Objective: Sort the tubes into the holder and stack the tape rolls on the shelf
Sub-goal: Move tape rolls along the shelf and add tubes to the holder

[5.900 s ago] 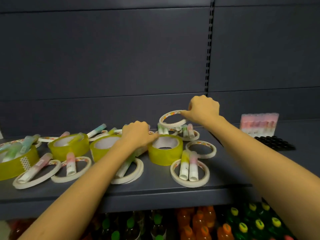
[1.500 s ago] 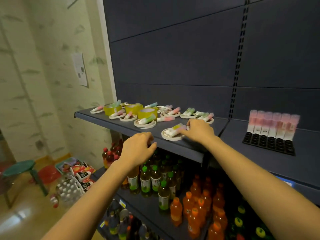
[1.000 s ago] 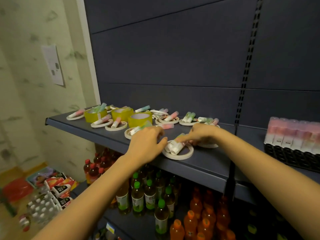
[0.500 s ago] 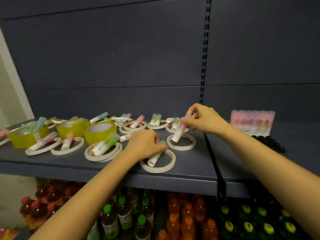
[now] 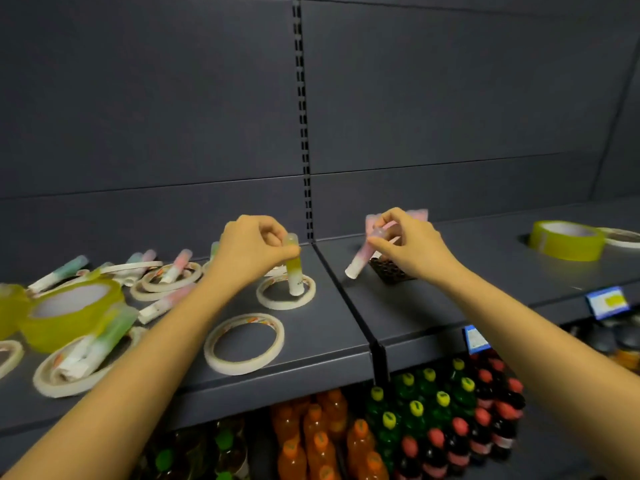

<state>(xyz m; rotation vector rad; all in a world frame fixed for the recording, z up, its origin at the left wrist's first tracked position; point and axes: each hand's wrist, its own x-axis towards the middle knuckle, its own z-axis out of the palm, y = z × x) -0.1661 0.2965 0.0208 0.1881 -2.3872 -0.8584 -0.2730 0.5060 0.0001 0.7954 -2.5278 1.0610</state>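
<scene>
My left hand (image 5: 254, 251) pinches a yellow-green tube (image 5: 293, 268) upright above a thin white tape roll (image 5: 285, 292). My right hand (image 5: 410, 242) pinches a pink tube (image 5: 360, 259), tilted, just left of the black holder (image 5: 389, 270). Pink tubes stand in the holder behind my right hand, mostly hidden. Another thin white tape roll (image 5: 244, 342) lies empty near the shelf's front edge. More tubes (image 5: 100, 344) and rolls lie scattered at the left, with fat yellow tape rolls (image 5: 69, 311) among them.
A yellow tape roll (image 5: 568, 239) and a thin white one (image 5: 623, 237) sit on the right shelf section. A dark divider (image 5: 349, 306) splits the two shelf sections. Drink bottles (image 5: 415, 417) fill the shelf below. Price tags (image 5: 606, 301) hang at the right edge.
Both hands have lifted their tubes off the tape rolls. My right hand moved right with the pink tube to the holder; the view swung right, showing the right shelf section.
</scene>
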